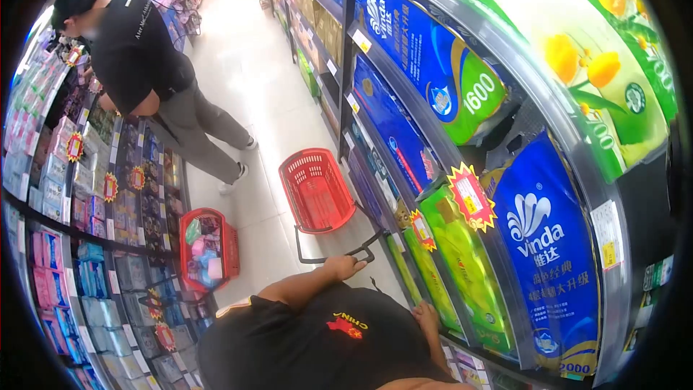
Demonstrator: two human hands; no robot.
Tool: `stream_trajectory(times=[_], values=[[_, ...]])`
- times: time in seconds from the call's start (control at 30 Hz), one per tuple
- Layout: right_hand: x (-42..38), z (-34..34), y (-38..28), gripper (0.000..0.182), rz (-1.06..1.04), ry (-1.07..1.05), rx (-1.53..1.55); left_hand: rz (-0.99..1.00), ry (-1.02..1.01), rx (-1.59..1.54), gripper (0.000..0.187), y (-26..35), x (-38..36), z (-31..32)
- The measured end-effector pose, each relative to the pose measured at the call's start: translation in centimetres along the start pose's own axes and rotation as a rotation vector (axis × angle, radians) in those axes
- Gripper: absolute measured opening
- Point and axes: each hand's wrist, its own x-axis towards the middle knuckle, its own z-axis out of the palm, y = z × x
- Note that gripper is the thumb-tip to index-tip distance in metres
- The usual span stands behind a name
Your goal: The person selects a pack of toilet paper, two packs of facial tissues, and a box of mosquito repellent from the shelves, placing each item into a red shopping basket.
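My left hand point(343, 267) is closed at the black pull handle point(359, 251) of a red shopping basket point(317, 188). The basket is vacant inside and sits on the floor ahead of me. Low beside the shelf on the right is my right hand point(426, 315), its fingers partly visible near the green tissue packs point(462, 267); I cannot tell whether they are curled around anything. Above and to the right of that hand, a large blue Vinda tissue pack point(541, 245) stands on the shelf.
A person in a dark shirt point(137, 36) leans toward the left shelves point(94, 231). Near that person's feet, a second red basket point(232, 249) holds several packaged goods. The pale tiled aisle point(231, 50) runs ahead between shelves. More blue Vinda packs point(422, 50) fill the right rack.
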Motion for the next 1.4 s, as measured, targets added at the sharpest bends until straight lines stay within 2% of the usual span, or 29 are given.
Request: stream_trajectory(times=[0.17,0.33,0.43,0.53,0.63,0.73,0.83,0.93,1.03,1.23,1.33,1.4], values=[[0.6,2.8,0.1,0.046,-0.039,-0.055,-0.296,-0.002,0.087,-0.052,0.067,-0.7,-0.5,-4.3],[1.7,6.8,0.2,0.046,-0.103,-0.155,-0.424,0.036,0.186,-0.048,0.066,-2.7,1.5,-6.9],[2.8,8.4,-1.2,0.044,-0.034,-0.200,-0.503,0.027,0.206,-0.056,0.066,-3.0,2.0,-8.7],[2.5,8.8,-2.6,0.042,-0.148,-0.118,-0.457,-0.006,0.201,-0.071,0.065,-3.0,2.8,-9.5],[4.1,8.3,-2.9,0.042,-0.115,-0.104,-0.339,-0.038,0.197,-0.059,0.064,-3.3,4.1,-9.4],[6.1,6.8,-3.3,0.042,-0.274,-0.102,-0.534,-0.059,0.259,-0.042,0.062,-3.8,4.7,-9.4],[9.7,6.6,-3.6,0.041,-0.243,-0.064,-0.756,-0.081,0.284,0.001,0.060,-4.5,5.5,-11.6],[10.4,6.7,-5.1,0.039,-0.111,-0.109,-0.466,-0.112,0.292,0.014,0.060,-4.0,6.2,-13.1],[10.1,7.5,-7.0,0.038,-0.144,-0.083,-0.373,-0.142,0.288,0.001,0.062,-3.2,7.5,-13.7],[11.3,6.7,-6.7,0.037,-0.119,-0.106,-0.442,-0.200,0.236,-0.043,0.064,-3.3,8.3,-13.2],[11.2,6.6,-7.1,0.036,-0.086,-0.035,-0.561,-0.192,0.199,-0.022,0.065,-4.4,8.6,-13.7],[10.2,7.5,-8.2,0.034,0.011,0.019,-0.499,-0.183,0.188,-0.005,0.065,-5.4,9.0,-14.4]])
